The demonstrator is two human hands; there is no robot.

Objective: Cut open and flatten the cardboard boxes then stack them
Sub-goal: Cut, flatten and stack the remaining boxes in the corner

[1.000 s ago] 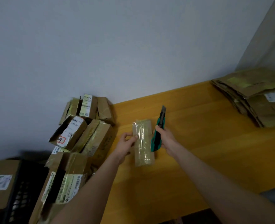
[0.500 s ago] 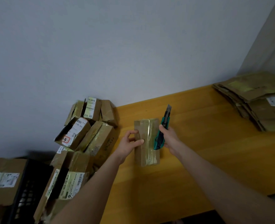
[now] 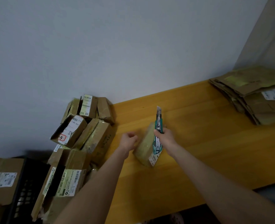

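The small box (image 3: 145,145) lay on the yellow table (image 3: 206,147), between the two hands. Its long side ran from near to far, with the far end leaning a little to the right, and a white label showed at its near right corner.

The right hand (image 3: 165,137) was at the box's right edge. Its fingers were closed around the green handle of the knife (image 3: 158,131), and the blade pointed away toward the wall, almost along the long side of the box. So the knife was already nearly in line with the box, and the right hand was the one on top of it.

The left hand (image 3: 127,140) was just beside the box's left side with the fingers curled in. It was blurred, and I could not tell if it pinched the edge or only stood close.

I judged that the cut would go along the length of the box, and that the left hand must first steady it from the left, out of the blade's way.

Unopened boxes (image 3: 85,126) were piled at the left end of the table, and flattened cardboard (image 3: 255,97) was stacked far right.
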